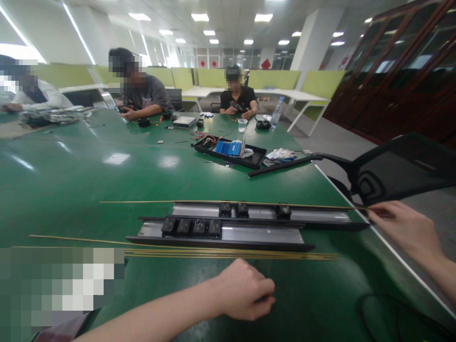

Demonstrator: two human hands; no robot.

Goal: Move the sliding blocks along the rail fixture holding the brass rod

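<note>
One thin, straight, brass-coloured rod (260, 204) runs almost level along the far edge of the rear rail (313, 216), extending past the rail's left end. Its right end is at the fingertips of the right hand (404, 223), which are pinched together on it beside the table edge. The left hand (245, 290) is over the near part of the table, fingers curled together in a loose fist; the palm side is hidden.

Both rails are long channels with silver-grey beds and black side walls, lying parallel. The rear rail carries three black blocks (242, 210), two near each other and one farther right. The front rail (263, 233) carries four black blocks (184, 226) in a close row towards its left. Several loose rods (249, 255) of similar colour lie in front of it, one angled out at the left.

Work surface: green table (64, 185), glossy, reflecting the ceiling lights (263, 18). Beyond the rails, a black tray (255, 162) contains a blue ribbed object (228, 148) and wires; whitish cloth (280, 156) and a black bar (285, 166) lie just beside it. Farther back stand a clear cup (242, 125) and a bottle (276, 113).

Room: three people seated around the table, yellow-green partitions (221, 78), a mesh-backed chair (409, 166) at right and dark reddish cabinets (392, 71) behind it.
</note>
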